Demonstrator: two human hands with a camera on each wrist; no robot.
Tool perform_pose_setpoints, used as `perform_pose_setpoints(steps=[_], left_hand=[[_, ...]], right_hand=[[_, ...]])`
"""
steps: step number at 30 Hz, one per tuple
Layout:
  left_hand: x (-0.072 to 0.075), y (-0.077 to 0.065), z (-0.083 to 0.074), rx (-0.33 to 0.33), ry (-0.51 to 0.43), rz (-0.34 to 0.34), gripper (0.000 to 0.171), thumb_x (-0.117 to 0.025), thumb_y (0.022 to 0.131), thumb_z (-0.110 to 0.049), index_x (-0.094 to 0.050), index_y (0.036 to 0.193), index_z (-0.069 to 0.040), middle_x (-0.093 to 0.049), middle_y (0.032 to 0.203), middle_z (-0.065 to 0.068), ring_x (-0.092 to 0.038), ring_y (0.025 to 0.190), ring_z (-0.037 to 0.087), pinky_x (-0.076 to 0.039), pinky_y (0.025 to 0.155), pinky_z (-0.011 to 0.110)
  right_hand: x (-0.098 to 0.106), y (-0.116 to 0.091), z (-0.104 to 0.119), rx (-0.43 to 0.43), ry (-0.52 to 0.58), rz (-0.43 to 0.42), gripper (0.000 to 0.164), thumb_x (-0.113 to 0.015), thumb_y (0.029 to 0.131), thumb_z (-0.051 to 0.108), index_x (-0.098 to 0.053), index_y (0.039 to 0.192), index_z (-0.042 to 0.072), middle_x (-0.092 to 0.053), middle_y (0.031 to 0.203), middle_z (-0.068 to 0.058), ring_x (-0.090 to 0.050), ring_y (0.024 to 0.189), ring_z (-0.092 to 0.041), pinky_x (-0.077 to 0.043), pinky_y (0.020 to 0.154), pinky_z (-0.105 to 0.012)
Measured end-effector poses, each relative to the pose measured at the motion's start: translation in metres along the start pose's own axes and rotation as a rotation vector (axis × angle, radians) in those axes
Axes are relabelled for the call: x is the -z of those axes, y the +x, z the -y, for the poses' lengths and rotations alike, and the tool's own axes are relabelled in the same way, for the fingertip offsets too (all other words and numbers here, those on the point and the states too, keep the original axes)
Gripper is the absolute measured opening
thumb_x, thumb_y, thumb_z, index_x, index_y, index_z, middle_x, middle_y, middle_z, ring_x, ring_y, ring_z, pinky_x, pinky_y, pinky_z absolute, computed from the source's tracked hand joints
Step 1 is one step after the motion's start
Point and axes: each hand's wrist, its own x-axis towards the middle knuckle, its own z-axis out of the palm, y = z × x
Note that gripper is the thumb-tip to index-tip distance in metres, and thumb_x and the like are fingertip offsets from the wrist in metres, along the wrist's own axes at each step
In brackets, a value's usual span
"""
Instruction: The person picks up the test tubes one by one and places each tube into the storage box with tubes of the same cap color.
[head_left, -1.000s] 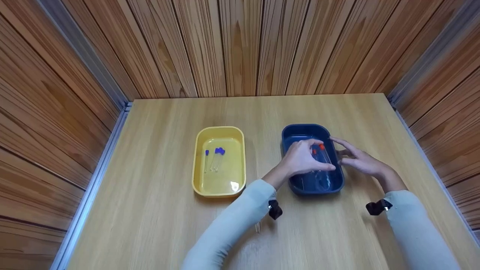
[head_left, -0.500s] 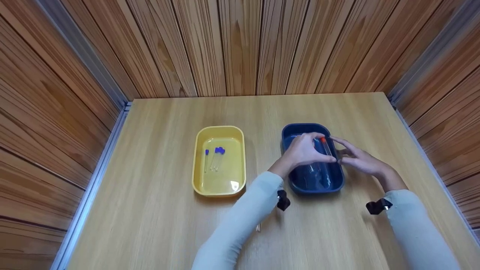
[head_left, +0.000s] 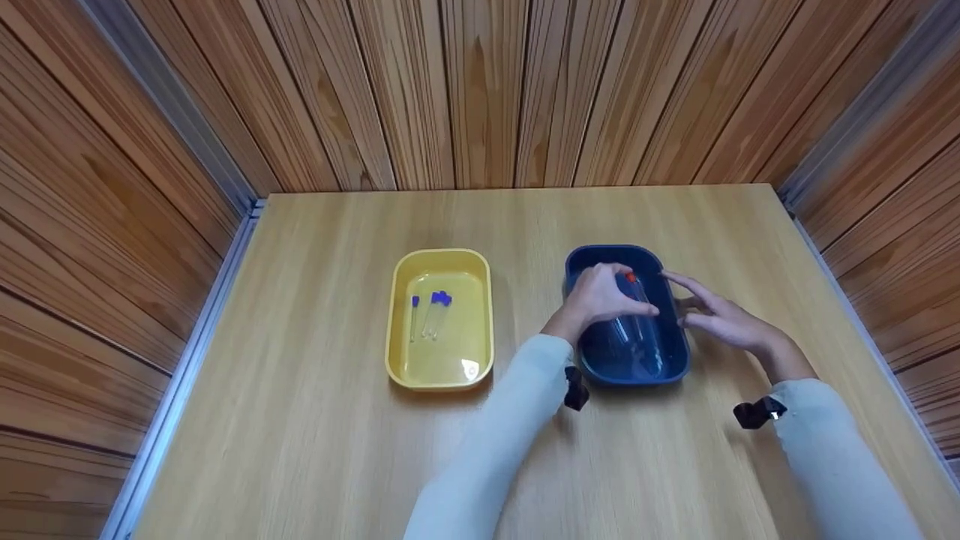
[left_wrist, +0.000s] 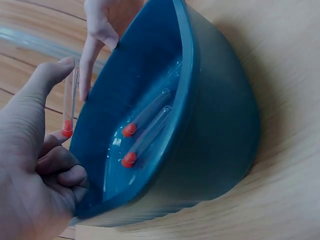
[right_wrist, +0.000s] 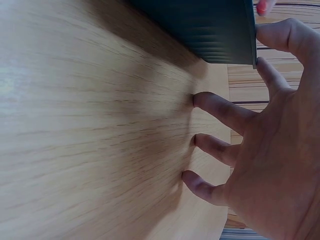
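My left hand [head_left: 598,298] is over the dark blue bin [head_left: 634,381], pinching a clear test tube with a red cap [left_wrist: 67,128] between thumb and forefinger. Two more red-capped test tubes [left_wrist: 151,131] lie on the bin's bottom in the left wrist view. At the bin's right side, my right hand [head_left: 724,322] touches the rim with thumb and forefinger. Its other fingertips [right_wrist: 200,100] rest on the tabletop in the right wrist view, spread apart and holding nothing.
A yellow tray [head_left: 442,379] stands left of the bin, with several clear tubes with blue-violet caps [head_left: 441,298] lying in it. Wood-panelled walls [head_left: 480,97] enclose the table [head_left: 330,300] at the back and both sides.
My left hand first shifts right toward the bin's far side, then slightly back left, still with a red-capped test tube. The left forearm has swung right. My right hand stays put.
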Motion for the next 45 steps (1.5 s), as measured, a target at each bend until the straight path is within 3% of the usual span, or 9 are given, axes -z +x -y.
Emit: perform_pose_setpoints(steps=[8, 17, 21, 28, 35, 41, 45], left_hand=[[-0.004, -0.001, -0.001, 0.066, -0.013, 0.01, 0.086, -0.094, 0.091, -0.05, -0.06, 0.162, -0.015, -0.063, 0.166, 0.004, -0.063, 0.146, 0.02, -0.052, 0.129, 0.043], [-0.011, 0.003, -0.008, 0.185, -0.146, -0.035, 0.072, -0.097, 0.09, -0.039, -0.065, 0.15, -0.015, -0.071, 0.151, 0.005, -0.067, 0.133, 0.02, -0.056, 0.126, 0.044], [-0.017, 0.015, -0.003, 0.211, -0.167, -0.049, 0.072, -0.1, 0.087, -0.036, -0.066, 0.147, -0.013, -0.074, 0.146, 0.005, -0.068, 0.128, 0.018, -0.058, 0.123, 0.041], [-0.017, 0.013, -0.006, 0.23, -0.212, -0.075, 0.063, -0.101, 0.086, -0.031, -0.071, 0.137, -0.012, -0.078, 0.135, 0.004, -0.07, 0.118, 0.017, -0.061, 0.117, 0.038], [-0.023, 0.008, -0.007, 0.273, -0.291, -0.077, 0.071, -0.1, 0.088, -0.026, -0.068, 0.149, -0.011, -0.077, 0.142, 0.005, -0.071, 0.128, 0.018, -0.056, 0.125, 0.042], [-0.026, 0.008, -0.004, 0.315, -0.331, -0.044, 0.067, -0.098, 0.09, -0.024, -0.068, 0.147, -0.012, -0.076, 0.13, 0.003, -0.068, 0.121, 0.018, -0.055, 0.127, 0.043], [-0.026, 0.01, -0.004, 0.349, -0.318, -0.025, 0.065, -0.097, 0.091, -0.024, -0.068, 0.147, -0.013, -0.076, 0.132, 0.002, -0.068, 0.121, 0.019, -0.055, 0.127, 0.044]], right_hand=[[0.0, -0.001, 0.0, 0.01, 0.012, 0.009, 0.076, -0.052, 0.118, 0.018, -0.011, 0.182, 0.017, -0.012, 0.188, -0.029, -0.034, 0.162, -0.069, -0.021, 0.123, -0.094], [0.001, -0.001, 0.0, 0.018, 0.007, -0.004, 0.077, -0.053, 0.117, 0.019, -0.011, 0.182, 0.015, -0.013, 0.188, -0.029, -0.034, 0.161, -0.07, -0.021, 0.122, -0.095], [0.001, 0.001, 0.002, -0.005, -0.006, -0.004, 0.078, -0.054, 0.117, 0.02, -0.011, 0.182, 0.017, -0.016, 0.187, -0.03, -0.037, 0.161, -0.068, -0.023, 0.124, -0.093], [0.001, 0.001, 0.002, -0.032, -0.006, 0.002, 0.079, -0.055, 0.117, 0.021, -0.01, 0.182, 0.019, -0.014, 0.188, -0.028, -0.037, 0.162, -0.066, -0.023, 0.124, -0.093], [0.001, -0.001, 0.0, -0.031, -0.008, 0.003, 0.079, -0.053, 0.118, 0.02, -0.008, 0.182, 0.019, -0.014, 0.188, -0.029, -0.035, 0.162, -0.067, -0.023, 0.124, -0.093], [0.001, -0.001, -0.001, -0.03, 0.009, 0.019, 0.077, -0.05, 0.119, 0.018, -0.007, 0.182, 0.019, -0.012, 0.188, -0.03, -0.033, 0.163, -0.068, -0.023, 0.123, -0.093], [0.002, 0.0, -0.001, -0.029, 0.006, 0.01, 0.078, -0.051, 0.118, 0.019, -0.007, 0.182, 0.02, -0.012, 0.188, -0.029, -0.033, 0.163, -0.068, -0.023, 0.123, -0.093]])
